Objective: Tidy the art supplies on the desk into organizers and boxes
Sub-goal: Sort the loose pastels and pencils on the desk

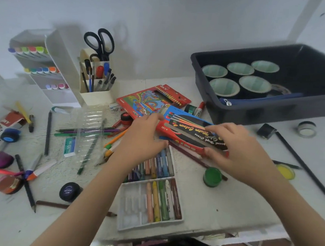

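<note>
My left hand (142, 140) and right hand (241, 155) clamp curled fingers (218, 129) on the red pencil box (190, 134), its long axis running far-left to near-right.

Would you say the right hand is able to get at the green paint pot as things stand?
Probably yes: the green paint pot sits unobstructed beside the right hand, though that hand must first release the water colour box.
</note>
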The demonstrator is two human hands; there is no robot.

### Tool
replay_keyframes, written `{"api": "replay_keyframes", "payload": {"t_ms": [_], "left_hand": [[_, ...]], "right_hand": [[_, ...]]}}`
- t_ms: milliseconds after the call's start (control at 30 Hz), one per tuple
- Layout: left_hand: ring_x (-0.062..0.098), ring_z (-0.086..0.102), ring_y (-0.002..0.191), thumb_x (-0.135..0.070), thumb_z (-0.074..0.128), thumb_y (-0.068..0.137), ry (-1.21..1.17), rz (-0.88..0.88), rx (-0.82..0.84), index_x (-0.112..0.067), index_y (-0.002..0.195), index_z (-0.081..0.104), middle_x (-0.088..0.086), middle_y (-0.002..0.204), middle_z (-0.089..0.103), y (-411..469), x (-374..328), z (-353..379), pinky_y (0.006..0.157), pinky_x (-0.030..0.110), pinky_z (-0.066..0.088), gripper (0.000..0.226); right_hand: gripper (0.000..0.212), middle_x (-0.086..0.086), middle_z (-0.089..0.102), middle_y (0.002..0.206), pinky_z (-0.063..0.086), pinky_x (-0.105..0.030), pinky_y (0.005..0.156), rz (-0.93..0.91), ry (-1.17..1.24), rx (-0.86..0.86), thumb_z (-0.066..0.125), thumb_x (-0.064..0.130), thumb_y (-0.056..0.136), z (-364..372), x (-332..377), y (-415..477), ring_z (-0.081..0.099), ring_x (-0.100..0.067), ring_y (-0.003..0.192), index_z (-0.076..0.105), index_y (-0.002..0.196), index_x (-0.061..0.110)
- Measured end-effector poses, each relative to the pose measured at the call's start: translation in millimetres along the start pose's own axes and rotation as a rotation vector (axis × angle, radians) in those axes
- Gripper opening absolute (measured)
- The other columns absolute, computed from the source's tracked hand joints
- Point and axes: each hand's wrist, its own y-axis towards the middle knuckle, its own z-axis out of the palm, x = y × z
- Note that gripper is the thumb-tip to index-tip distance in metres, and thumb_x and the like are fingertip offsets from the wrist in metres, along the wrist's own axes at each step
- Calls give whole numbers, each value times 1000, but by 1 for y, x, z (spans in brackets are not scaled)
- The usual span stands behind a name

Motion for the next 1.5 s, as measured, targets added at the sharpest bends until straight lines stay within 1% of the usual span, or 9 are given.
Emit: {"api": "replay_keyframes", "payload": {"t_ms": [133,233,467,633,833,1000,1167,1300,1500], "left_hand": [[20,49,120,-27,72,76,-10,-22,43,-23,138,36,1,131,54,16,-7,3,100,43,42,72],[13,60,101,-21,70,79,-151,-51,69,-26,132,41,-3,117,62,18,-13,3,89,31,47,60],[-4,58,84,-22,64,87,-353,-9,-72,-32,114,54,-19,99,59,16,-32,-11,66,4,43,31],[-4,63,72,-21,59,91,-490,48,174,-24,101,65,-6,91,70,21,-63,-14,60,7,48,13],[0,60,74,-30,50,95,-331,135,425,-22,107,67,1,96,72,43,-107,12,60,10,43,22],[5,61,75,-24,50,96,-344,116,508,-13,106,69,3,98,72,60,-129,38,53,8,44,24],[14,61,87,-21,49,95,-341,109,574,-11,108,69,4,104,69,68,-140,56,75,21,48,26],[-1,51,79,-20,48,96,-298,127,601,-16,121,63,-6,101,59,69,-148,66,61,14,38,29],[7,58,93,-11,43,96,-280,130,519,-17,119,63,-4,111,63,75,-138,53,63,12,40,31]], "right_hand": [[100,-1,44,137,37,-34,96,142,-104,199,66,66,68,0,-22,8,44,-21,118,15,147,31],[106,0,46,136,38,-34,96,125,-62,191,71,62,64,3,-28,6,45,-20,116,14,148,31],[99,4,44,135,33,-23,90,104,13,37,72,49,63,-32,-43,0,34,-6,110,26,146,23],[96,4,47,125,42,-26,85,253,-5,265,79,42,60,-68,-74,-10,39,-8,104,29,141,27],[97,0,50,107,43,-28,74,432,63,282,70,39,42,-81,-109,-23,49,-15,92,39,133,22],[94,-2,53,110,42,-33,80,496,-51,240,75,42,51,-76,-134,-26,47,-21,94,39,134,19],[62,-10,53,130,42,-35,88,543,-150,167,72,20,77,-71,-152,-27,48,-26,108,44,132,20],[57,-10,52,131,41,-31,83,550,-85,170,67,18,82,-67,-150,-28,47,-20,100,43,134,20],[46,-8,52,132,42,-31,90,508,-52,77,63,15,86,-60,-134,-25,50,-22,111,49,130,17]]}}
